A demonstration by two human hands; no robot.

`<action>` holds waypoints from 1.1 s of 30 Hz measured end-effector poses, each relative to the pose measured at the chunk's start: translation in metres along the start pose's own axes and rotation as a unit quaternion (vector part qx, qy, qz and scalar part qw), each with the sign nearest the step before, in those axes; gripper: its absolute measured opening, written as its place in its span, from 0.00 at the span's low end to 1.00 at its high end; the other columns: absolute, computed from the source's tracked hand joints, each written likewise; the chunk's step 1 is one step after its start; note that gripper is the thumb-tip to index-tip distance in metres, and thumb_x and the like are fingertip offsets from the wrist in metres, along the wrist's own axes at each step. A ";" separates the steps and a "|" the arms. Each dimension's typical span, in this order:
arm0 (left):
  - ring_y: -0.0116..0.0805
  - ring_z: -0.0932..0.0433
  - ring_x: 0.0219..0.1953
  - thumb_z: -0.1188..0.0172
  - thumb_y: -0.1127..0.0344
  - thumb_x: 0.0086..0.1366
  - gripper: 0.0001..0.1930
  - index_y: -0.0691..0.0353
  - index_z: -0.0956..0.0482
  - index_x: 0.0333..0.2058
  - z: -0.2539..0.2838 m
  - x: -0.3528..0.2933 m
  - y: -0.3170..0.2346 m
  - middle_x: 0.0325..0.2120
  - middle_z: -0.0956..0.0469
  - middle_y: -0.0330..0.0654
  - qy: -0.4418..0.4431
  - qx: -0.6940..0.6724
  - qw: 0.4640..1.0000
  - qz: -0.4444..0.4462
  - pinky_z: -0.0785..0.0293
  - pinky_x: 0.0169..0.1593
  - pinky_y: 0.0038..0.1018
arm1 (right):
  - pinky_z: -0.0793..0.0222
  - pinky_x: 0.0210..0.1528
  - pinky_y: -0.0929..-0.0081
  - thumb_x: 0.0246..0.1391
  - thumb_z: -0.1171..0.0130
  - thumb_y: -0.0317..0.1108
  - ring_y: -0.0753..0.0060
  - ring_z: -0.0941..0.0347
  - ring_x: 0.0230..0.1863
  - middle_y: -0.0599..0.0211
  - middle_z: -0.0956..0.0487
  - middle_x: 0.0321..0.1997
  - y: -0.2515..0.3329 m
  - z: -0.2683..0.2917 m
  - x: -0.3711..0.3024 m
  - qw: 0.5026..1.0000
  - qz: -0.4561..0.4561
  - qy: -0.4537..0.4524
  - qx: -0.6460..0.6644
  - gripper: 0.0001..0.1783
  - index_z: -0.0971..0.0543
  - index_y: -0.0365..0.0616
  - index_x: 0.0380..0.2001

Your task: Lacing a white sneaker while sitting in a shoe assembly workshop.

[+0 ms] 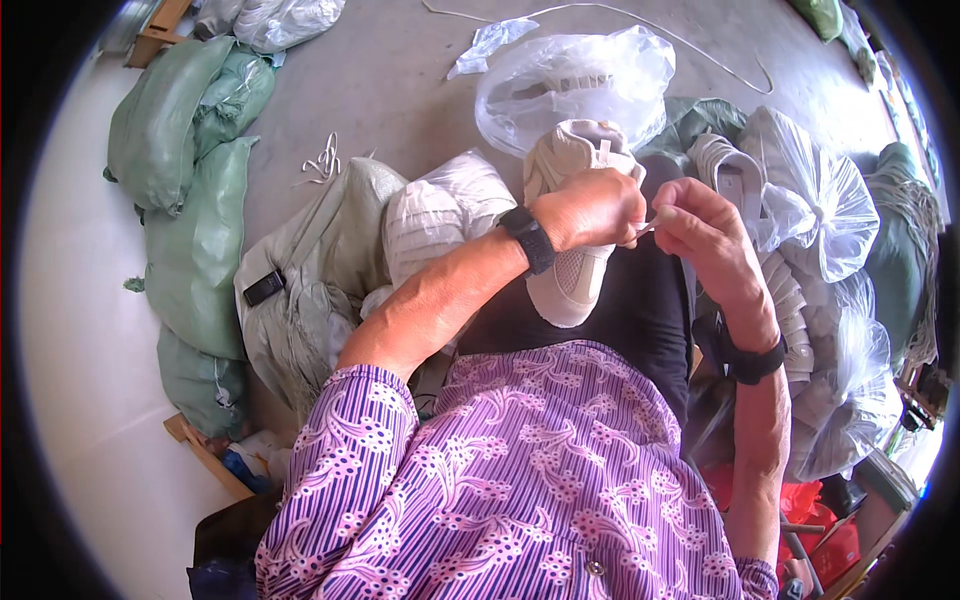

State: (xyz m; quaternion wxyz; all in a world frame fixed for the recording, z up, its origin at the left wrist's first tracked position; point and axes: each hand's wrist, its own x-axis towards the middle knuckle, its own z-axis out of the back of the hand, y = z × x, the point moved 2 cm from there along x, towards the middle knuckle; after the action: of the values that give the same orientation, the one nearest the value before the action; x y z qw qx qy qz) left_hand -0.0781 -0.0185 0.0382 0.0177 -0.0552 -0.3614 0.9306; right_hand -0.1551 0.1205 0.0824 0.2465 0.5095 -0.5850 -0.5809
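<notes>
A beige sneaker (567, 299) rests on my lap, its toe toward me and its opening away from me. My left hand (598, 208) lies over the lacing area with its fingers curled closed, hiding much of the upper. Just right of the shoe, my right hand (708, 228) pinches a short stretch of white shoelace (648, 228) between thumb and fingertips. That lace runs across to the closed fingers of my left hand, so both hands grip it. Dark wristbands circle both wrists.
Clear plastic bags of shoes (825, 200) pile up at my right. A clear bag (570, 85) lies beyond the sneaker. Green sacks (195, 240) line the left wall. A pale sack (300, 260) carries a small black device (264, 288). Loose laces (322, 160) lie on the floor.
</notes>
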 end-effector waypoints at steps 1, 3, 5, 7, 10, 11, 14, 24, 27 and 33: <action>0.33 0.23 0.22 0.36 0.63 0.49 0.10 0.64 0.21 0.24 -0.004 0.000 0.007 0.19 0.23 0.45 -0.002 0.001 1.000 0.000 0.29 0.30 0.25 | 0.43 0.27 0.88 0.56 0.47 0.33 0.86 0.37 0.24 0.75 0.30 0.21 -0.001 0.005 -0.002 0.999 0.008 -0.008 0.044 0.06 0.27 0.42 0.32; 0.24 0.29 0.17 0.38 0.62 0.55 0.09 0.63 0.20 0.25 -0.001 -0.008 0.016 0.16 0.26 0.36 -0.044 -0.407 0.903 0.130 0.34 0.23 0.20 | 0.49 0.25 0.88 0.57 0.49 0.33 0.87 0.43 0.20 0.78 0.35 0.19 -0.006 0.018 -0.006 0.993 0.023 -0.026 0.109 0.06 0.28 0.42 0.33; 0.22 0.33 0.15 0.40 0.63 0.57 0.09 0.62 0.22 0.28 0.007 -0.024 0.024 0.15 0.30 0.33 -0.075 -0.509 0.842 0.160 0.37 0.21 0.18 | 0.48 0.24 0.86 0.57 0.49 0.33 0.87 0.46 0.19 0.79 0.37 0.18 -0.010 0.036 -0.013 0.987 0.016 -0.070 0.143 0.06 0.28 0.43 0.33; 0.16 0.41 0.11 0.43 0.63 0.61 0.08 0.61 0.25 0.35 0.011 -0.044 0.036 0.12 0.38 0.26 -0.136 -0.690 0.678 0.214 0.44 0.17 0.16 | 0.48 0.24 0.86 0.57 0.49 0.33 0.87 0.46 0.18 0.79 0.37 0.17 -0.024 0.053 -0.018 0.987 0.012 -0.066 0.148 0.06 0.28 0.43 0.33; 0.17 0.43 0.11 0.45 0.64 0.62 0.07 0.60 0.26 0.35 0.002 -0.062 0.060 0.11 0.41 0.26 -0.192 -0.744 0.606 0.208 0.44 0.17 0.17 | 0.47 0.24 0.84 0.57 0.48 0.33 0.87 0.46 0.17 0.79 0.37 0.17 -0.048 0.070 -0.023 0.986 -0.002 -0.079 0.148 0.06 0.28 0.43 0.33; 0.17 0.43 0.11 0.45 0.64 0.62 0.07 0.60 0.26 0.35 0.001 -0.066 0.062 0.11 0.41 0.26 -0.191 -0.743 0.606 0.209 0.44 0.17 0.17 | 0.46 0.24 0.84 0.57 0.48 0.33 0.87 0.46 0.17 0.79 0.36 0.17 -0.053 0.072 -0.024 0.985 -0.013 -0.098 0.143 0.06 0.28 0.43 0.33; 0.18 0.42 0.12 0.47 0.62 0.63 0.08 0.60 0.27 0.34 0.000 -0.074 0.063 0.12 0.40 0.26 -0.202 -0.759 0.597 0.162 0.43 0.18 0.18 | 0.44 0.25 0.84 0.56 0.47 0.33 0.87 0.46 0.17 0.79 0.35 0.18 -0.063 0.074 -0.028 0.981 -0.016 -0.109 0.157 0.05 0.28 0.43 0.33; 0.19 0.43 0.13 0.48 0.61 0.64 0.08 0.57 0.26 0.36 0.027 -0.106 0.086 0.12 0.43 0.26 -0.363 -0.757 0.528 0.129 0.44 0.20 0.19 | 0.38 0.32 0.80 0.57 0.49 0.29 0.85 0.43 0.19 0.75 0.31 0.25 -0.090 0.121 -0.075 0.905 0.048 -0.206 0.370 0.11 0.29 0.44 0.44; 0.19 0.43 0.13 0.48 0.60 0.65 0.08 0.56 0.26 0.37 0.045 -0.133 0.095 0.12 0.43 0.26 -0.401 -0.738 0.534 0.093 0.44 0.20 0.19 | 0.39 0.33 0.78 0.56 0.53 0.25 0.82 0.40 0.23 0.71 0.30 0.30 -0.101 0.170 -0.110 0.820 0.148 -0.165 0.528 0.19 0.32 0.45 0.52; 0.21 0.42 0.14 0.52 0.61 0.66 0.10 0.58 0.26 0.38 0.086 -0.178 0.105 0.12 0.41 0.27 -0.458 -0.710 0.534 0.028 0.43 0.22 0.21 | 0.47 0.26 0.82 0.55 0.56 0.20 0.79 0.40 0.26 0.71 0.30 0.30 -0.106 0.247 -0.208 0.765 0.224 -0.334 0.502 0.13 0.30 0.44 0.43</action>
State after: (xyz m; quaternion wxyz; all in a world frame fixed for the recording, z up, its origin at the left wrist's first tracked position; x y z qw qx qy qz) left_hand 0.0898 -0.1668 0.0465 -0.2215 0.3734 -0.8605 0.2665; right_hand -0.2654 0.4308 -0.0031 -0.1326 0.1888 -0.9360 -0.2658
